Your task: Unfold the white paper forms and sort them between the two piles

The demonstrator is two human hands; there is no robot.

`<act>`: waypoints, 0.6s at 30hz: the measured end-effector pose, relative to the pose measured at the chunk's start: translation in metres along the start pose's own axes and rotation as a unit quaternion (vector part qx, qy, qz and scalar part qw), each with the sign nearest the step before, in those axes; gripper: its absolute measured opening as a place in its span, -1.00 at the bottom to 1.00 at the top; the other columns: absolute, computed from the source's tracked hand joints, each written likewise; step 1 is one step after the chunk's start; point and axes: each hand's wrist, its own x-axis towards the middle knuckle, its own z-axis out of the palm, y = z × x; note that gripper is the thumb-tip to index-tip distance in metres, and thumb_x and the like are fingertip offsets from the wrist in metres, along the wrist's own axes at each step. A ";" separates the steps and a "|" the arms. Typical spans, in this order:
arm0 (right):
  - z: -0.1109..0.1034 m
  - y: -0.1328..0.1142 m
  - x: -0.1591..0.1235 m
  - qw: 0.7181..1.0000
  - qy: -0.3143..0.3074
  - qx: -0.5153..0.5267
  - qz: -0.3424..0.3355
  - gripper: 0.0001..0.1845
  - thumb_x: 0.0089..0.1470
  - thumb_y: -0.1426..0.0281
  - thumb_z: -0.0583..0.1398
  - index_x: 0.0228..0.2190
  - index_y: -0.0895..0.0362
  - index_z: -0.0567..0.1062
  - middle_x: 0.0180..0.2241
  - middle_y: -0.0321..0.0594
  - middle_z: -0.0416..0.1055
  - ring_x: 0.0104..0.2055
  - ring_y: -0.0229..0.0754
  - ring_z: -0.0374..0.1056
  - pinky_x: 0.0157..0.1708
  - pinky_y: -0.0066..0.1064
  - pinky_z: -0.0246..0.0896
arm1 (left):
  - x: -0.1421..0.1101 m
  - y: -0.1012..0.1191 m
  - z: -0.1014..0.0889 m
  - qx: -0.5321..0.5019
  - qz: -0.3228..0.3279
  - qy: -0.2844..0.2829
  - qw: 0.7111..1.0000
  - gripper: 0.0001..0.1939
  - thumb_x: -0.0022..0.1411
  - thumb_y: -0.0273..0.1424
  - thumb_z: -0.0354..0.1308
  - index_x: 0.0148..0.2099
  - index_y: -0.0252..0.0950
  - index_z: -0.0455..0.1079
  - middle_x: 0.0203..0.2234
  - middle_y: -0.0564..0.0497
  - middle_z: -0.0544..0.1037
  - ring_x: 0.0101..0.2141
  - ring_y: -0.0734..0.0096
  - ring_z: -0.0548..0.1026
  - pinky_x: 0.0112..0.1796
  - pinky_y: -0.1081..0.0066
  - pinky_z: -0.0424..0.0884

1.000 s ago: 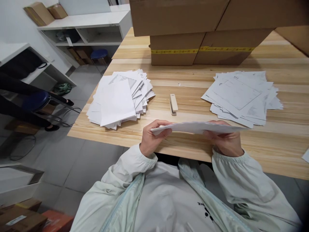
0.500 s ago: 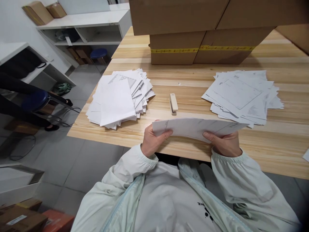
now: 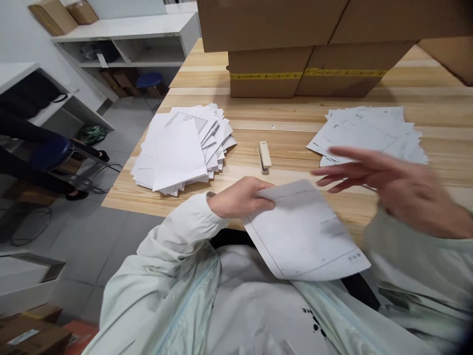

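Observation:
Printed paper (image 3: 303,231) hangs tilted over the table's front edge, pinched at its upper left corner by my left hand (image 3: 246,197). Whether it is one sheet or several, I cannot tell. My right hand (image 3: 399,185) is in the air to the right, fingers stretched out and a little blurred, apart from the paper. Behind it lies a loose pile of printed sheets (image 3: 369,133), partly covered by that hand. A cream stapler (image 3: 264,157) rests on the table just beyond the held paper. Another untidy paper pile (image 3: 181,153) lies at the left.
Large cardboard boxes (image 3: 269,74) with yellow tape are stacked at the back of the wooden table (image 3: 254,118). Beyond the table's left edge are a blue stool (image 3: 51,153), a person's legs (image 3: 33,172) and white shelves (image 3: 151,32). Cartons (image 3: 33,330) sit at lower left.
My right hand has let go of the paper and moved up and right, fingers spread. Held only by my left hand, the paper has turned, its free end swinging down toward me.

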 end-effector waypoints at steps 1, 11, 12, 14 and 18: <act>0.009 -0.001 0.003 0.998 -0.023 -0.058 -0.009 -0.34 0.08 -0.08 0.29 0.17 -0.17 0.48 -0.13 -0.20 0.65 -0.30 -0.12 0.58 -0.38 -0.29 0.49 | 0.007 -0.003 0.003 -0.010 -0.011 -0.024 1.000 -0.91 0.10 -0.48 0.22 -0.30 -0.33 0.52 -0.46 0.08 0.53 -0.40 0.45 0.44 -0.34 0.46 0.34; 0.066 0.092 0.008 0.968 0.131 0.031 0.211 -0.50 -0.02 -0.07 0.33 -0.53 0.12 0.49 -0.59 -0.30 0.40 -0.56 -0.28 0.23 -0.60 -0.43 0.12 | -0.006 -0.047 0.042 -0.318 -0.062 0.222 0.920 -0.27 0.06 -0.33 0.40 0.24 -0.23 0.21 -0.38 0.07 0.58 -0.44 0.47 0.49 -0.32 0.42 0.38; 0.065 0.097 0.009 0.962 0.145 0.043 0.226 -0.50 -0.06 -0.08 0.34 -0.52 0.13 0.49 -0.57 -0.29 0.41 -0.54 -0.27 0.24 -0.59 -0.42 0.13 | -0.008 -0.048 0.046 -0.332 -0.071 0.213 0.916 -0.30 0.05 -0.33 0.41 0.22 -0.26 0.26 -0.37 0.06 0.58 -0.43 0.48 0.49 -0.31 0.42 0.37; 0.064 0.103 0.011 0.956 0.167 0.049 0.236 -0.49 -0.08 -0.08 0.35 -0.51 0.13 0.50 -0.55 -0.27 0.43 -0.53 -0.26 0.25 -0.59 -0.42 0.14 | -0.007 -0.050 0.051 -0.337 -0.099 0.187 0.917 -0.44 0.04 -0.37 0.41 0.09 -0.34 0.40 -0.37 0.04 0.57 -0.41 0.50 0.48 -0.28 0.43 0.36; 0.063 0.107 0.014 0.955 0.194 0.027 0.224 -0.50 -0.05 -0.08 0.34 -0.51 0.12 0.49 -0.53 -0.25 0.43 -0.52 -0.25 0.25 -0.60 -0.42 0.13 | 0.005 -0.049 0.051 -0.332 -0.149 0.176 0.915 -0.62 0.07 -0.54 0.29 -0.01 -0.42 0.52 -0.49 0.09 0.51 -0.48 0.55 0.41 -0.31 0.45 0.31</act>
